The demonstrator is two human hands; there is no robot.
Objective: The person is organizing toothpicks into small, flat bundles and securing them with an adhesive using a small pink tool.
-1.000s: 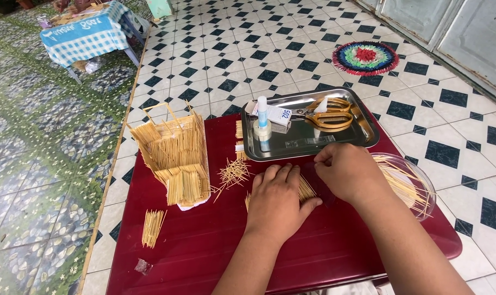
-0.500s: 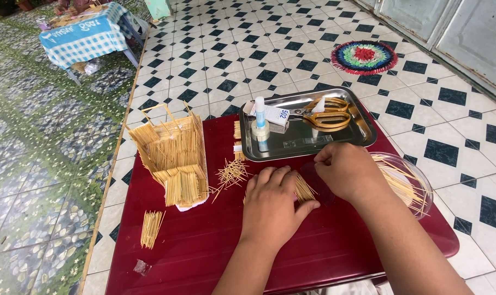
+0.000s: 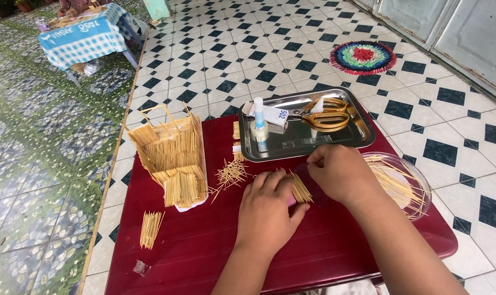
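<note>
My left hand (image 3: pixel 268 210) lies flat on a row of thin wooden sticks (image 3: pixel 300 187) on the dark red table (image 3: pixel 204 246), pressing them down. My right hand (image 3: pixel 338 172) touches the same row from the far side, fingers curled at its upper edge. A small house built of the same sticks (image 3: pixel 174 155) stands to the left. A loose pile of sticks (image 3: pixel 230 173) lies between the house and my hands.
A metal tray (image 3: pixel 352 136) at the table's back holds a glue bottle (image 3: pixel 258 117), a tape roll and yellow-handled scissors (image 3: pixel 324 114). A clear bowl of sticks (image 3: pixel 401 183) sits at the right. A small stick bundle (image 3: pixel 149 228) lies front left. Tiled floor surrounds the table.
Both hands stay on the row of sticks; the right hand's fingers have shifted slightly along its far edge.
</note>
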